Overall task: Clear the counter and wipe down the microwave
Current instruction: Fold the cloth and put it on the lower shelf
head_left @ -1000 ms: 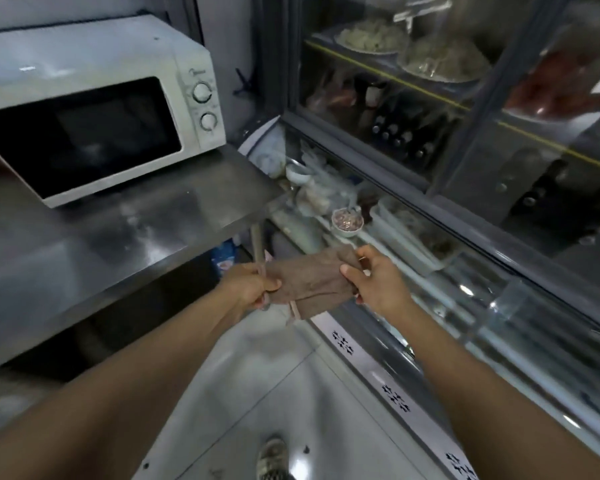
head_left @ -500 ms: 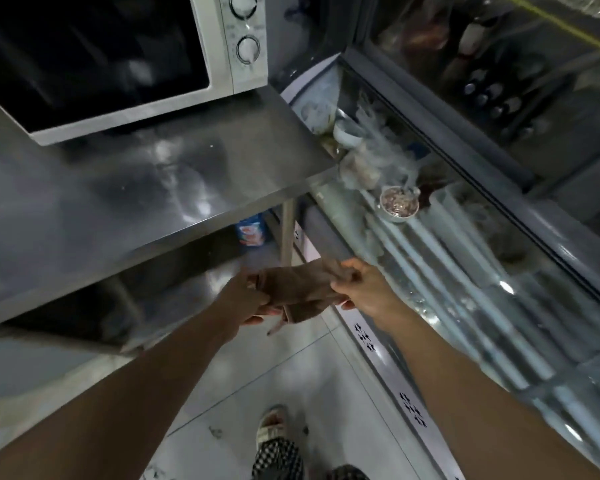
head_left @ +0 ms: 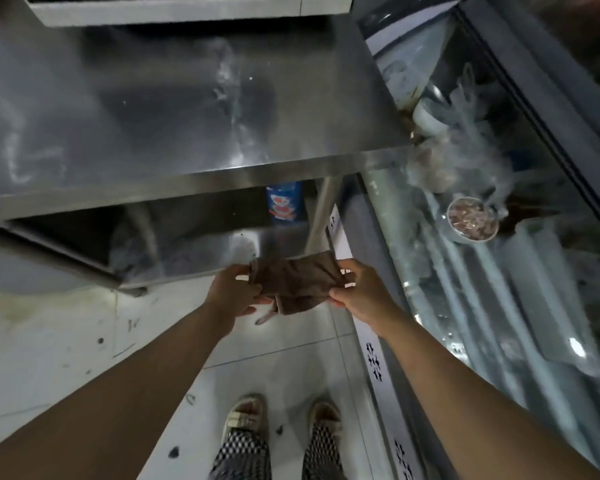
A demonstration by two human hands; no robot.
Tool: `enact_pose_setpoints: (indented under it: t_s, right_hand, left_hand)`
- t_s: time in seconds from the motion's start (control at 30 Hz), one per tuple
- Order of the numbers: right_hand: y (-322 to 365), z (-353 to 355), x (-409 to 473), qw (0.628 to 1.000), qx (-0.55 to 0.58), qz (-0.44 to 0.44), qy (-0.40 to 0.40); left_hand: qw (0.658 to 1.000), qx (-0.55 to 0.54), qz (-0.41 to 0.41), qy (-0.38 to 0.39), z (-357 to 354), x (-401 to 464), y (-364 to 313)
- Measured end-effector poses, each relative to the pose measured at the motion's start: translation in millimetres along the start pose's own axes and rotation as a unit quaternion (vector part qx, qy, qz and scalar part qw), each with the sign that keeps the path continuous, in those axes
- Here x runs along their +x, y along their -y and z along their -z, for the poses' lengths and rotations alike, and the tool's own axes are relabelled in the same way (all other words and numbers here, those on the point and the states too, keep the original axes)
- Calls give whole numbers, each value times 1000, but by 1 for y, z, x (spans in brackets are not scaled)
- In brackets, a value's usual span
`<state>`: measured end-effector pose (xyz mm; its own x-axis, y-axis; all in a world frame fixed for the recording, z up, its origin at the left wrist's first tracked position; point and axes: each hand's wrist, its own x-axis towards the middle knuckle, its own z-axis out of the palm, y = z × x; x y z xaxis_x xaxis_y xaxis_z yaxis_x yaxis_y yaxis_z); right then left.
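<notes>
A brown cloth (head_left: 297,284) is stretched between my two hands, below the front edge of the steel counter (head_left: 174,109). My left hand (head_left: 234,294) pinches its left end and my right hand (head_left: 359,294) pinches its right end. Only the white bottom edge of the microwave (head_left: 167,8) shows at the top of the view, standing on the counter. The counter top is bare and streaked.
A glass-topped display case (head_left: 520,271) runs along the right, holding bags and a small bowl of food (head_left: 471,220). A blue packet (head_left: 284,202) stands under the counter by its leg (head_left: 321,216). My feet in sandals stand on the white tiled floor (head_left: 49,348).
My view has tilted down, so the microwave has slid almost out of the top. Both hands still hold the cloth and have spread it wider, lower in front of the counter.
</notes>
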<state>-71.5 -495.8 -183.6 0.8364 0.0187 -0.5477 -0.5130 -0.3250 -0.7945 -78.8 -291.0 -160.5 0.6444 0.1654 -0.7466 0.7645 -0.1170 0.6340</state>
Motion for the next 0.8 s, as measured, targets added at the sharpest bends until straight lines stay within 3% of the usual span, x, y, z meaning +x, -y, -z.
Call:
enact_pose_setpoints:
  t_s: [0.27,0.43,0.8]
  right_hand:
    - [-62,-30,86,1000,-1,17,-7]
    - [-113,-64,149,998,-31,30,-44]
    - [-195,-124,303,992,-12,74,-103]
  left_hand:
    - [992,-113,4,-63,-23,87,51]
    - [991,-125,-18,-47,-32,163,92]
    - [981,-130,-73,-126,-49,356,146]
